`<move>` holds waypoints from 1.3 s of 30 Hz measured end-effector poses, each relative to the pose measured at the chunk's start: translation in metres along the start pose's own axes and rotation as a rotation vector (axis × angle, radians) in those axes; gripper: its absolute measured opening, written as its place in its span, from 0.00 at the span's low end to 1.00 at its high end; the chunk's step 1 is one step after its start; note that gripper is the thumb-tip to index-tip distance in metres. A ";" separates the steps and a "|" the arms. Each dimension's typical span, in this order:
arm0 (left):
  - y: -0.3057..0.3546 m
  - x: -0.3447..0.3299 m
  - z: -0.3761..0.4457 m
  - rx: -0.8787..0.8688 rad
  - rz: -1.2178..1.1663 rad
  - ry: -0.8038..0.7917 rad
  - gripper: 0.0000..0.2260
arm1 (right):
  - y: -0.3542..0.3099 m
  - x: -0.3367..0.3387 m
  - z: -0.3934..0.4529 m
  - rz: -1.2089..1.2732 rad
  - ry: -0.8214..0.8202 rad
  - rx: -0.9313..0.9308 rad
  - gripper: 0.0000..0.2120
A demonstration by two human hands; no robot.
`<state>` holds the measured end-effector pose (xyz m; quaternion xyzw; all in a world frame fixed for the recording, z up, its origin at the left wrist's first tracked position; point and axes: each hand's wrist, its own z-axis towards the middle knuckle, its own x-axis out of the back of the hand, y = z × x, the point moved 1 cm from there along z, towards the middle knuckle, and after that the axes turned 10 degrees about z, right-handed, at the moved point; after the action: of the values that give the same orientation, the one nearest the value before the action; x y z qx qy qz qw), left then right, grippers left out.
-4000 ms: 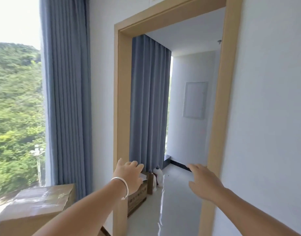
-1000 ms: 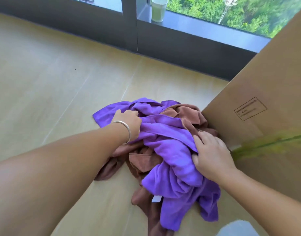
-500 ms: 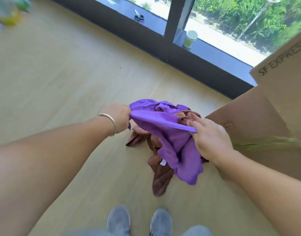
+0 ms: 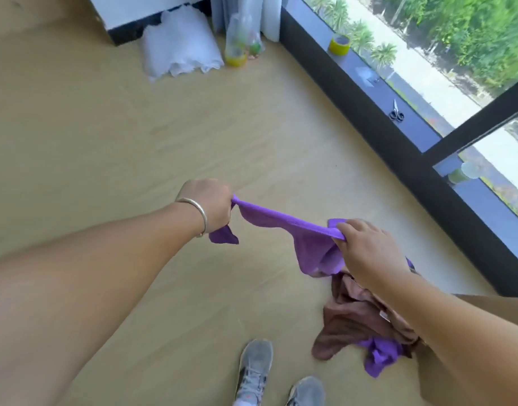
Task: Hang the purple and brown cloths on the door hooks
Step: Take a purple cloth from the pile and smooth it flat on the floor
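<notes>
Head view. The step in hand appears to be the pick-up: the purple cloth [image 4: 284,227] is lifted clear of the floor [image 4: 134,148] and stretched between both hands. The left hand [image 4: 209,205] is closed in a fist round one end, a short corner hanging below the fist. The right hand [image 4: 366,249] pinches the opposite edge, thumb under and fingers over, knuckles uppermost. Both forearms are extended forward and down; the left wrist carries a bangle [image 4: 197,213].

The brown cloth [image 4: 357,315] hangs bunched under the right forearm, with more purple fabric [image 4: 382,354] below it. Whether the right hand also holds this bundle cannot be told.

No door or hooks are in view. Judgement: the next move calls for securing the brown cloth and carrying both to the door.
</notes>
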<state>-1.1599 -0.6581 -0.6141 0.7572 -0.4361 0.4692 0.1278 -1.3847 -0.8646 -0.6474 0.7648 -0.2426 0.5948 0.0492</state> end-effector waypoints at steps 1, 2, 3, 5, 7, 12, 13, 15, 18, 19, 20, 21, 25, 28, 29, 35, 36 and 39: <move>-0.021 -0.005 -0.013 0.043 -0.023 0.001 0.10 | -0.019 0.001 0.013 -0.004 -0.006 0.043 0.12; -0.036 -0.010 -0.023 0.068 -0.043 0.002 0.10 | -0.032 0.002 0.023 -0.007 -0.007 0.073 0.11; -0.046 -0.014 -0.032 0.087 -0.061 0.000 0.11 | -0.042 0.004 0.030 -0.004 -0.003 0.088 0.10; -0.069 -0.029 -0.056 0.134 -0.098 -0.025 0.10 | -0.070 0.001 0.044 0.010 0.001 0.139 0.11; -0.083 -0.046 -0.078 0.151 -0.100 -0.071 0.10 | -0.093 -0.004 0.051 0.014 -0.010 0.174 0.13; -0.053 -0.101 -0.126 0.165 -0.130 -0.267 0.11 | -0.126 -0.030 0.045 -0.022 -0.226 0.181 0.17; -0.031 -0.114 -0.134 0.172 -0.178 -0.295 0.09 | -0.127 -0.036 0.039 -0.022 -0.263 0.178 0.18; 0.020 -0.139 -0.146 0.187 -0.306 -0.344 0.11 | -0.125 -0.050 0.023 -0.034 -0.313 0.193 0.20; 0.084 -0.171 -0.158 0.175 -0.397 -0.413 0.15 | -0.116 -0.076 -0.001 -0.074 -0.388 0.227 0.21; 0.097 -0.183 -0.162 0.162 -0.385 -0.438 0.15 | -0.112 -0.084 -0.010 -0.089 -0.414 0.235 0.21; 0.106 -0.196 -0.168 0.163 -0.376 -0.448 0.15 | -0.109 -0.093 -0.018 -0.103 -0.433 0.243 0.22; 0.111 -0.209 -0.175 0.180 -0.379 -0.444 0.14 | -0.106 -0.102 -0.026 -0.116 -0.445 0.252 0.22; 0.107 -0.265 -0.213 0.231 -0.345 -0.471 0.14 | -0.105 -0.140 -0.059 -0.140 -0.507 0.292 0.21; 0.093 -0.308 -0.241 0.255 -0.332 -0.520 0.12 | -0.116 -0.167 -0.079 -0.139 -0.548 0.320 0.21; 0.089 -0.321 -0.249 0.268 -0.335 -0.522 0.12 | -0.121 -0.174 -0.084 -0.147 -0.553 0.331 0.21; 0.059 -0.384 -0.284 0.231 -0.254 -0.453 0.12 | -0.162 -0.217 -0.116 -0.149 -0.553 0.363 0.23; 0.055 -0.392 -0.287 0.226 -0.248 -0.432 0.12 | -0.169 -0.224 -0.121 -0.148 -0.556 0.356 0.23; 0.043 -0.415 -0.297 0.210 -0.261 -0.355 0.15 | -0.191 -0.243 -0.138 -0.160 -0.569 0.318 0.25</move>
<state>-1.4461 -0.2802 -0.8084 0.8868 -0.2991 0.3512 0.0291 -1.4678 -0.5711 -0.7935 0.9150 -0.0900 0.3819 -0.0942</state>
